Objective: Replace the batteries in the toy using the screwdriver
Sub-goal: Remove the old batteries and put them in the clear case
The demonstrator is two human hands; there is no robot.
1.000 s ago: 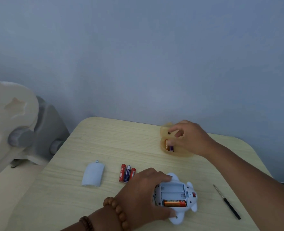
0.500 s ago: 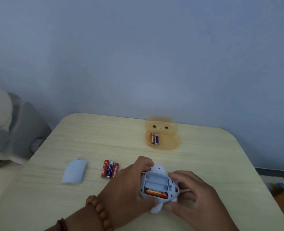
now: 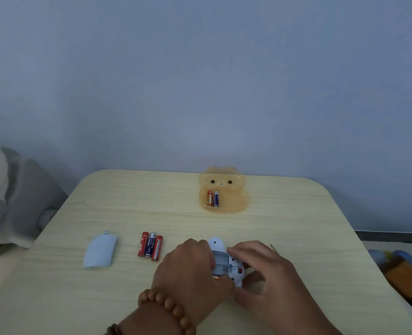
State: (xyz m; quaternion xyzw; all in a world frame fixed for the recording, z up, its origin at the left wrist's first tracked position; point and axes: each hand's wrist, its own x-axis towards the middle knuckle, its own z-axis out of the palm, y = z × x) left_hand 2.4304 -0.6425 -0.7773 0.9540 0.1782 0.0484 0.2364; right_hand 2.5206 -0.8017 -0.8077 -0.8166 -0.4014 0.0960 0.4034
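A white toy lies belly up near the table's front, its battery bay open with an orange battery partly showing at the lower edge. My left hand grips the toy's left side. My right hand closes on its right side, fingers over the bay; whether it holds a battery is hidden. Three batteries lie side by side left of the toy. Farther left rests the pale blue battery cover. Two batteries sit in an orange bear-shaped tray at the back. Only the screwdriver tip shows behind my right hand.
The light wooden table has rounded corners and stands against a blue wall. A grey and cream plastic object sits on the floor at the left. Dark and orange items lie on the floor beyond the table's right edge.
My right hand left the bear-shaped tray, came back to the toy and now closes over its right side. The head view shifted right. My left hand stayed on the toy.
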